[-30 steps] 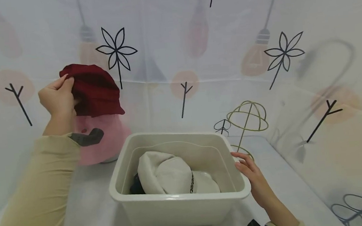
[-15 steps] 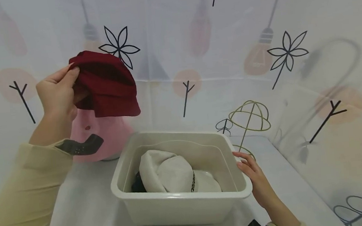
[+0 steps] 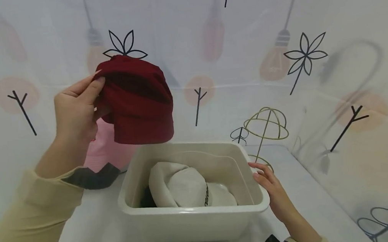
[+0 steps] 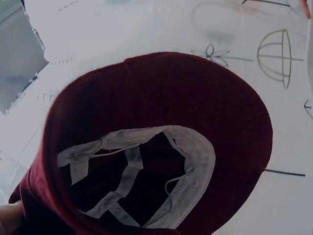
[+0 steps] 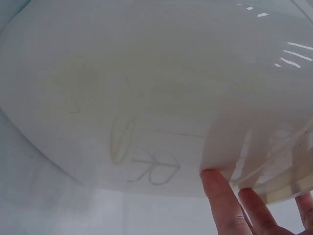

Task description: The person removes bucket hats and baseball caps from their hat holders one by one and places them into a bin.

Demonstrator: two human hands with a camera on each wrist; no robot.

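Note:
My left hand [image 3: 75, 114] pinches the brim edge of a dark red brimmed cloth hat [image 3: 140, 106] in the head view. It hangs above the back left rim of a white plastic tub [image 3: 196, 228]. In the left wrist view the hat [image 4: 234, 107] shows its hollow underside with pale lining tape. My right hand [image 3: 274, 192] rests its fingers against the tub's right rim. Those fingers [image 5: 222, 200] touch the glossy wall in the right wrist view. Inside the tub lies a cream hat [image 3: 187, 188] with dark lettering, beside a dark item [image 3: 147, 200].
Behind my left hand stands a pink hat-like thing [image 3: 107, 144], partly hidden. A white cloth-covered table [image 3: 96, 229] bears the tub. The backdrop [image 3: 186, 29] has printed flowers and twigs. Whether the gold wire-frame shape [image 3: 265, 124] is real or printed, I cannot tell.
My left hand has carried the red hat to the right, away from the pink thing and closer to the tub. The right hand has stayed at the rim.

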